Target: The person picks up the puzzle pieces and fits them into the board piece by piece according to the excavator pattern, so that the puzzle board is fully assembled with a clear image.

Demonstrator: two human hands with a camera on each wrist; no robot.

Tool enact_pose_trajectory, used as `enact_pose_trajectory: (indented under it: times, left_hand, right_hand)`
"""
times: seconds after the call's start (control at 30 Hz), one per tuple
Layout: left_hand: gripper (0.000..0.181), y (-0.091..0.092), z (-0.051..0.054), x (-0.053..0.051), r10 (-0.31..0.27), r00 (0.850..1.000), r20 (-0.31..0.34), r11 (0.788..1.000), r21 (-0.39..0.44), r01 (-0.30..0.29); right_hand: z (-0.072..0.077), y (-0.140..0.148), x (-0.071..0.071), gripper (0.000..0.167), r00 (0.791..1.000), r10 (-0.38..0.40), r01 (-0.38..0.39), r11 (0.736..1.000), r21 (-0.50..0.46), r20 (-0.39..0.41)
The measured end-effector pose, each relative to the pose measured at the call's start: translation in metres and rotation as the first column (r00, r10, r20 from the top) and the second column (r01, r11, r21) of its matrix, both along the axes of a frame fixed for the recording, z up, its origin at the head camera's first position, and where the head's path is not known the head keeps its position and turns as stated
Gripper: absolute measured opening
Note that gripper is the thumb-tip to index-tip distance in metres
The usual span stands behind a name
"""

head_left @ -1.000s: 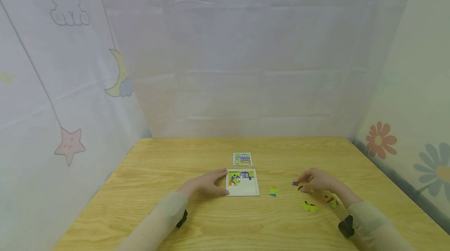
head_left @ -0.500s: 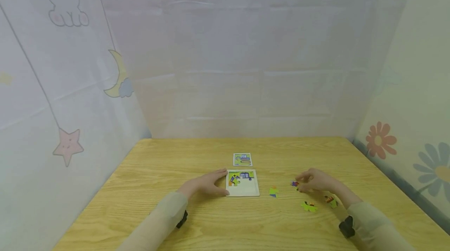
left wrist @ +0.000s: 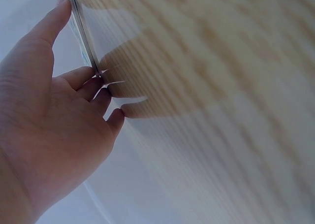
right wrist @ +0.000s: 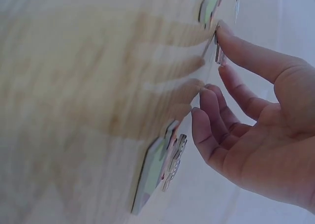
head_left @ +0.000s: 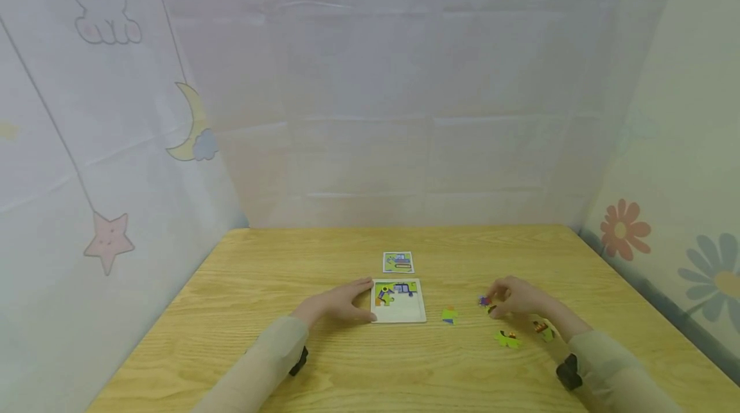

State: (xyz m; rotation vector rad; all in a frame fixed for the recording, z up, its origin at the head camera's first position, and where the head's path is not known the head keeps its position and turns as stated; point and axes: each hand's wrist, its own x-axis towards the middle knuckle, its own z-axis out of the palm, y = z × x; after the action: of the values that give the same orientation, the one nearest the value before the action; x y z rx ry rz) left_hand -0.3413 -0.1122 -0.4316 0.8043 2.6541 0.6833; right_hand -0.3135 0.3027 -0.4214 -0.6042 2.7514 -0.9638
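My left hand (head_left: 340, 302) rests at the left edge of a white puzzle tray (head_left: 400, 318), thumb at the near corner and fingers at the far one; in the left wrist view, fingers and thumb touch the tray's edge (left wrist: 87, 43). Several joined pieces (head_left: 395, 289) fill the tray's upper and left parts, showing a digger picture. At the right, my right hand (head_left: 521, 297) pinches a purple-and-yellow puzzle piece (head_left: 484, 301) at the table. In the right wrist view this piece (right wrist: 219, 52) sits between thumb and index fingertips; the other fingers are curled.
A small picture card (head_left: 398, 262) lies behind the tray. Loose green pieces lie nearby: one piece with a blue corner (head_left: 449, 315) right of the tray, a green piece (head_left: 508, 339) before my right hand, and another piece (head_left: 544, 331) under its wrist.
My right fingers have shifted slightly left, and the piece at their tips has moved and turned a little. The left hand and tray stay still.
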Motion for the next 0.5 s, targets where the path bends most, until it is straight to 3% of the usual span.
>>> enact_pose_trajectory:
  times: [0.5]
  left_hand:
    - [0.081,-0.0002,-0.0004,-0.0009,-0.009,1.000,-0.012,1.000,-0.021,0.009]
  right_hand:
    - [-0.0012,0.0026,-0.0031,0.026,0.997,-0.050,0.056,0.992,-0.110,0.053]
